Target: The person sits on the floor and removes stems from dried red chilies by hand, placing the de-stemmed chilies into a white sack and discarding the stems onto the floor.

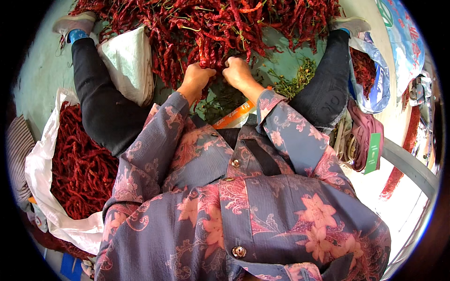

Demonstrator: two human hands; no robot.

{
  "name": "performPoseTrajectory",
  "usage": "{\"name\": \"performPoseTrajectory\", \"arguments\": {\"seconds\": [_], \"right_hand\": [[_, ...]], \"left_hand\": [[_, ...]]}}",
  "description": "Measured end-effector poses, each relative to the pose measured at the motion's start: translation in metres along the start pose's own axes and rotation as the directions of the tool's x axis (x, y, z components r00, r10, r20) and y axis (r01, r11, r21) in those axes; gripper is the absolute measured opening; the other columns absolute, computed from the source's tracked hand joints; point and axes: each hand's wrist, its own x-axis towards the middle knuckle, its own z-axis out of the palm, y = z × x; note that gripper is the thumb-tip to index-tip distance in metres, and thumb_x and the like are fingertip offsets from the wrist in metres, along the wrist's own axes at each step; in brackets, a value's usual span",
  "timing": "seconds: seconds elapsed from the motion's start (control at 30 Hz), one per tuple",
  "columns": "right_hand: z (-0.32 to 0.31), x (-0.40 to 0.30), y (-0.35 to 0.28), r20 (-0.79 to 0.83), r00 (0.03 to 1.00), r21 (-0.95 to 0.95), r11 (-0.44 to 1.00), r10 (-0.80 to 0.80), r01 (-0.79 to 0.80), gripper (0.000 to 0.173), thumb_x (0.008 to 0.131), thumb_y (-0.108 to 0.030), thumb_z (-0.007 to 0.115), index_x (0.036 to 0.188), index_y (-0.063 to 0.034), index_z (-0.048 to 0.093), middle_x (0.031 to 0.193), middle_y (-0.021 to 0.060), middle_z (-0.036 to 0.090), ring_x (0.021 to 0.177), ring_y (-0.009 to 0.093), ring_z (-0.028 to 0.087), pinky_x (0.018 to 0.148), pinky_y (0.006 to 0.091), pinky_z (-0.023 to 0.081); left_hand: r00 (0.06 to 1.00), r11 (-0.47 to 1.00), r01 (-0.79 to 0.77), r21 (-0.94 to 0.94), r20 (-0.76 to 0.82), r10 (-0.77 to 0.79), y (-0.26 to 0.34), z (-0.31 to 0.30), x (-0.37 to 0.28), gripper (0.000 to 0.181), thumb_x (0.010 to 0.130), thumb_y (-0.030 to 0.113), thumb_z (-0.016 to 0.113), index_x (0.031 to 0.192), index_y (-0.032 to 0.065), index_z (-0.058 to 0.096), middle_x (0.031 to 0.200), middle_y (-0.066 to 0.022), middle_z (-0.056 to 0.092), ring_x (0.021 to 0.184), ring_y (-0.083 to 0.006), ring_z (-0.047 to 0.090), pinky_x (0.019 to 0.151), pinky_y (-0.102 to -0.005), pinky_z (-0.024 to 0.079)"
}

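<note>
A big heap of dried red chili peppers covers the floor before me between my feet. My left hand is at the heap's near edge, its fingers curled around the end of a red chili pepper. Just to its right, my right hand is curled, knuckles up, against the chilies; whether it grips one is hidden. Below the hands lie loose green stems in shadow. A pile of green-yellow stems lies by my right knee.
An open white woven sack of red chilies stands at left. A folded white sack lies inside my left leg. At right are a bag of chilies, mauve cloth and a curved metal bar. An orange packet lies near my lap.
</note>
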Motion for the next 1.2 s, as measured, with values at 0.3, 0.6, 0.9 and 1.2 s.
{"name": "performPoseTrajectory", "arguments": {"seconds": [0.3,0.6,0.9,1.2], "right_hand": [[-0.018,-0.025,-0.022,0.206,0.976,0.566,0.822,-0.069,-0.061,0.017,0.068,0.000,0.049,0.082,0.0047,0.058,0.067,0.0161,0.060,0.057,0.021,0.063,0.055,0.0331,0.048],[-0.041,-0.045,-0.037,0.201,0.964,0.736,0.677,-0.175,-0.030,0.024,0.071,0.001,0.047,0.091,0.0042,0.059,0.074,0.0149,0.062,0.061,0.019,0.062,0.057,0.0305,0.047],[-0.053,-0.075,-0.026,0.063,0.969,0.414,0.889,-0.241,0.194,0.023,0.067,-0.006,0.051,0.086,0.0016,0.062,0.075,0.0209,0.060,0.073,0.034,0.059,0.066,0.0383,0.046],[-0.054,-0.081,-0.024,-0.093,0.915,0.312,0.861,-0.392,0.401,0.012,0.066,-0.004,0.049,0.075,-0.0023,0.057,0.068,0.0205,0.056,0.068,0.039,0.055,0.059,0.0421,0.043]], "left_hand": [[0.981,0.999,0.041,0.000,0.187,-0.040,0.016,-0.020,-0.018,0.017,0.076,0.005,0.061,0.092,-0.0025,0.059,0.078,-0.0069,0.062,0.063,-0.0147,0.058,0.056,-0.0276,0.046],[0.974,0.968,-0.103,-0.228,0.174,0.145,0.018,-0.027,-0.045,0.019,0.075,-0.001,0.061,0.094,-0.0011,0.057,0.085,-0.0078,0.062,0.070,-0.0163,0.060,0.063,-0.0290,0.051],[0.926,0.901,-0.374,-0.219,-0.042,0.374,0.025,-0.009,-0.066,0.017,0.074,0.001,0.064,0.090,0.0007,0.058,0.081,-0.0025,0.061,0.066,-0.0085,0.056,0.059,-0.0221,0.046],[0.922,0.893,-0.386,-0.232,-0.094,0.375,0.026,-0.016,-0.077,0.010,0.076,0.003,0.063,0.085,0.0019,0.058,0.067,-0.0003,0.057,0.048,-0.0067,0.047,0.042,-0.0215,0.037]]}}
